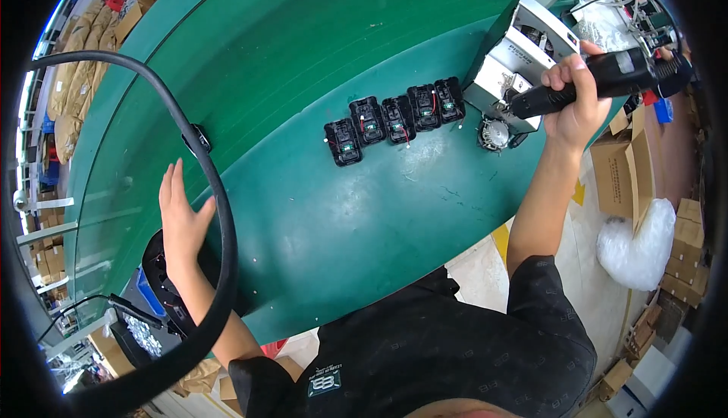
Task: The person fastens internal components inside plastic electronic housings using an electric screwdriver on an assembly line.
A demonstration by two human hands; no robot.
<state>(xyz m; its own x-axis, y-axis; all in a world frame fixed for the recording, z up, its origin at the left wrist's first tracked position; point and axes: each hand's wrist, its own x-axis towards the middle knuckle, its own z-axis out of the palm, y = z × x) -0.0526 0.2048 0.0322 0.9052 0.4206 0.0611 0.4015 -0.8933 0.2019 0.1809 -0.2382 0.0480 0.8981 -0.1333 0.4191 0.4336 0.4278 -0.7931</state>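
Observation:
My right hand is wrapped round a black power screwdriver with a cable at its rear end. The screwdriver's front end points down to the left, at a white box-shaped machine; whether it touches the machine I cannot tell. At the left, my left hand has its fingers stretched out and holds nothing. It is near a thick black cable and above a black container. Several black plastic housings with small green boards and red wires lie in a row on the green table.
A round metal part sits beside the machine. One small black piece lies on the green conveyor belt beyond the table. To the right are an open cardboard box and a clear plastic bag. A blue bin stands at lower left.

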